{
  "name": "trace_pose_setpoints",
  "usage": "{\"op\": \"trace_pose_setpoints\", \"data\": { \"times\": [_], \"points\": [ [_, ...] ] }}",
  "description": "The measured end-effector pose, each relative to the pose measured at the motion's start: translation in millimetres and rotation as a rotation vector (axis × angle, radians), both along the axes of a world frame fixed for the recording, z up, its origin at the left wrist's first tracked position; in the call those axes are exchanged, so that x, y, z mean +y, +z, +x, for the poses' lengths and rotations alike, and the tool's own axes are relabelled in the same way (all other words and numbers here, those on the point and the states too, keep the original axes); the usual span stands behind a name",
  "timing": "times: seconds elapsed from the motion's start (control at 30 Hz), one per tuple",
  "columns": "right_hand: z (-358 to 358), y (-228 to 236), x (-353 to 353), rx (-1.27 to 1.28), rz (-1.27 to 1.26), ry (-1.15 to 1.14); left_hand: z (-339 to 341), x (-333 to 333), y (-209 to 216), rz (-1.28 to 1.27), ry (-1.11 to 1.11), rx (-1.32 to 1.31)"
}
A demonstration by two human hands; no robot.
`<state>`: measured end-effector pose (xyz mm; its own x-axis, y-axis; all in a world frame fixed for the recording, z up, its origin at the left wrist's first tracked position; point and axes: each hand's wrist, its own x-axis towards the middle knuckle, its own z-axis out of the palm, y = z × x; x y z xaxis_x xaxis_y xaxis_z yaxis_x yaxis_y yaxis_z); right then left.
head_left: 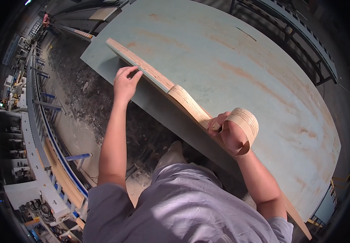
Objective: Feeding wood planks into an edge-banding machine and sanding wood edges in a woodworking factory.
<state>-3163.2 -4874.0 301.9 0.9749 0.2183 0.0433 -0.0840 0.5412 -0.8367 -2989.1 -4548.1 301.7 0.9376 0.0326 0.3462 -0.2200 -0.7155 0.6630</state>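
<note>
A long narrow wooden board (pixel 142 67) stands along the near side of a pale green sheet-topped table, running from far left to near right. Over its middle lies a strip of wood-grain edge banding (pixel 189 103), whose far end is curled. My right hand (pixel 223 127) is closed around this strip and presses it near the board's top edge. The rest of the strip loops in a loose coil round the back of that hand. Farther left, my left hand (pixel 127 82) is at the board's near side, thumb and forefinger pinched together; what lies between them is too small to make out.
The pale green tabletop (pixel 239 52) has brownish smears. A blue-framed roller conveyor (pixel 67 162) with machinery curves along the left. Dark debris covers the floor (pixel 77 81) there. Behind the table stands a dark metal rack (pixel 300 32). A person (pixel 45 19) is far off at upper left.
</note>
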Motion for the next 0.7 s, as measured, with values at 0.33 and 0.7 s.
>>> {"op": "trace_pose_setpoints", "data": {
  "times": [0.33,0.7],
  "points": [
    [1.1,0.8,0.9,-0.027,0.003,-0.002,22.1,-23.8,-32.7,-0.438,0.168,0.064],
    [-0.7,-4.8,0.2,-0.015,0.048,-0.025,34.7,-45.2,-43.6,-1.114,0.280,0.106]
  ]
}}
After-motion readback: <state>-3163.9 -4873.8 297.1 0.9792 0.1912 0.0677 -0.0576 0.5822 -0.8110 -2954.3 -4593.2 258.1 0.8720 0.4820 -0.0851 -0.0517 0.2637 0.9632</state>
